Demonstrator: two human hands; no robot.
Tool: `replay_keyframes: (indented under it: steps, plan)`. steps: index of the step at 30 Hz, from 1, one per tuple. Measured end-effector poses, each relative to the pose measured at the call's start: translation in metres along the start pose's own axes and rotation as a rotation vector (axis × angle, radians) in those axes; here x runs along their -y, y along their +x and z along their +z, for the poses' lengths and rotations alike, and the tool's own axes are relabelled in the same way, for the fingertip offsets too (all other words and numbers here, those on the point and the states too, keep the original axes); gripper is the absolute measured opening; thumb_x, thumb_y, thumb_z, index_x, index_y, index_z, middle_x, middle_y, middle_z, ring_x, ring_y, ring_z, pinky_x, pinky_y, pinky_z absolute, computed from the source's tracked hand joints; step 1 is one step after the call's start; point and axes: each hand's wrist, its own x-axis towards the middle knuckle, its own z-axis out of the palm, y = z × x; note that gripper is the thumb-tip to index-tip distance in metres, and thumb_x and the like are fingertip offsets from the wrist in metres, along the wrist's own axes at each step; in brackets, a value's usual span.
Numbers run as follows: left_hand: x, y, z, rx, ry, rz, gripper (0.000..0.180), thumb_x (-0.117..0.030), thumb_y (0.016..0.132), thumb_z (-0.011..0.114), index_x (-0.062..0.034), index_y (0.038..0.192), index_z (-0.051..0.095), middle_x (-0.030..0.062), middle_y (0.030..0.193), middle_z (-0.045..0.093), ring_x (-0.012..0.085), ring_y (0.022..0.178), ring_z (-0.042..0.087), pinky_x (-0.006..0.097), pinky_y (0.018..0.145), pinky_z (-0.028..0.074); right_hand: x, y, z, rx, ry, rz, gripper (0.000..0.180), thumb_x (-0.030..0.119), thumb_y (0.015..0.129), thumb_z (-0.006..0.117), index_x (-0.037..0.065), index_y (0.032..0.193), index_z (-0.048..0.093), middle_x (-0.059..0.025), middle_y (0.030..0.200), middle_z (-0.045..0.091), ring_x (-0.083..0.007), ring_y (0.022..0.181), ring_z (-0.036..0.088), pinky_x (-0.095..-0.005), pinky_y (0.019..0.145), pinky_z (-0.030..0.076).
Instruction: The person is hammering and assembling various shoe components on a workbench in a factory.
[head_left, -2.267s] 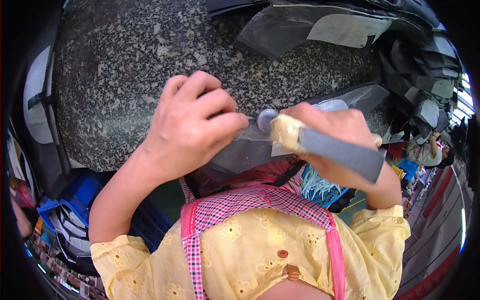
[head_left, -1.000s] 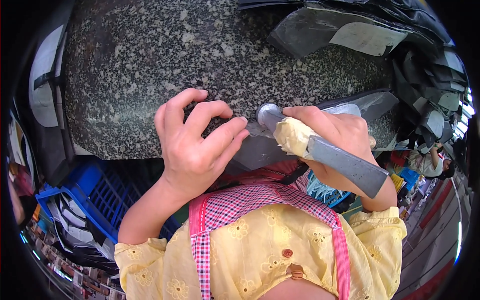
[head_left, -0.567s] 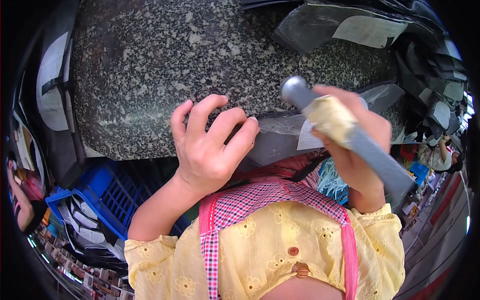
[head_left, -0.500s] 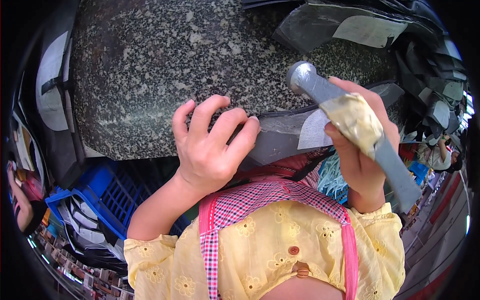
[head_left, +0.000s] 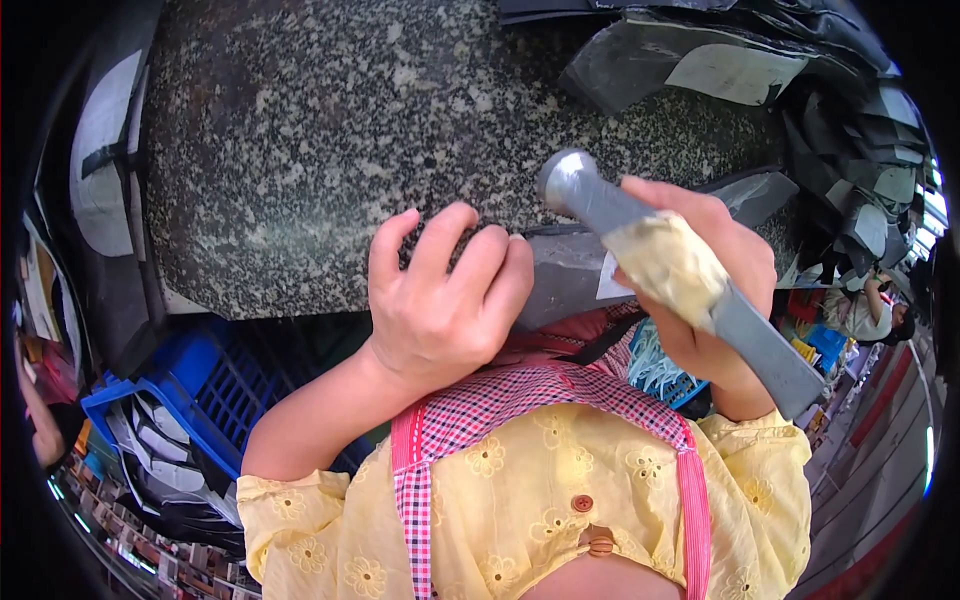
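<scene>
A metal hammer (head_left: 675,262) with a round shiny face and a tape-wrapped middle is in my right hand (head_left: 705,290), its fingers closed round the wrapping. The hammer slants over the near edge of a speckled granite slab (head_left: 300,150). Under it lies a dark grey sheet piece (head_left: 568,262) with a white patch, along the slab's front edge. My left hand (head_left: 440,295) has its fingers bent at the left end of this piece, the index finger against its edge. The left thumb is hidden below the fingers.
More dark pieces with white patches (head_left: 735,75) are piled at the slab's far right, and others (head_left: 100,210) hang along its left side. Below left stands a blue crate (head_left: 165,385) of pieces. Pale strips (head_left: 655,360) fill a blue basket below right. Another person (head_left: 860,312) is at far right.
The hammer has moved left and slightly down, closer to my left hand. My left fingers have curled tighter and shifted a little to the right.
</scene>
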Motion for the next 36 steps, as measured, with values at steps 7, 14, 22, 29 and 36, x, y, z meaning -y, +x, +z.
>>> replay_keyframes:
  steps: [7,14,22,29,36]
  plan:
    - [0.008,-0.008,0.001,-0.057,-0.166,-0.144,0.025,-0.022,0.063,0.081,-0.0148,0.083,0.068,-0.0024,0.089,0.061,0.0245,0.099,0.056,0.041,0.086,0.037,-0.008,0.001,0.005,0.14,-0.228,-0.06,0.027,0.015,0.075,0.068,0.006,0.097,0.053,-0.0102,0.071,0.059,-0.0281,0.058,0.063,-0.0359,0.049,0.048]
    - [0.013,-0.006,0.005,-0.081,-0.167,-0.108,0.027,-0.024,0.062,0.081,-0.0148,0.07,0.057,-0.0034,0.091,0.061,0.0236,0.103,0.056,0.042,0.087,0.035,0.001,-0.003,0.01,0.177,-0.092,0.016,0.025,0.022,0.08,0.07,0.007,0.089,0.052,-0.0121,0.068,0.061,-0.0334,0.06,0.063,-0.0398,0.051,0.049]
    - [-0.054,0.053,0.036,0.095,-0.161,0.081,0.034,-0.015,0.076,0.065,-0.0143,0.11,0.06,0.01,0.089,0.051,0.0294,0.085,0.057,0.039,0.065,0.049,-0.052,-0.088,-0.017,-0.372,0.396,0.311,0.022,0.007,0.091,0.062,0.001,0.112,0.06,0.0029,0.068,0.059,-0.0069,0.06,0.056,-0.0269,0.049,0.042]
    - [0.092,0.07,-0.12,-0.153,-0.023,-0.079,0.046,-0.001,0.072,0.064,-0.0118,0.116,0.068,0.0101,0.098,0.064,0.0244,0.093,0.061,0.034,0.082,0.049,-0.09,-0.138,0.001,-0.49,0.7,0.594,0.011,0.005,0.093,0.058,0.001,0.102,0.061,0.0033,0.068,0.054,-0.0022,0.051,0.044,-0.0187,0.044,0.032]
    - [0.204,0.002,-0.174,0.004,0.761,-0.59,0.057,-0.022,0.078,0.075,-0.031,0.132,0.057,0.0113,0.102,0.058,0.0328,0.096,0.055,0.042,0.085,0.047,-0.1,-0.111,0.007,-0.392,1.077,0.639,0.017,0.017,0.095,0.058,0.001,0.101,0.059,0.004,0.068,0.049,-0.0034,0.051,0.041,-0.0197,0.045,0.031]
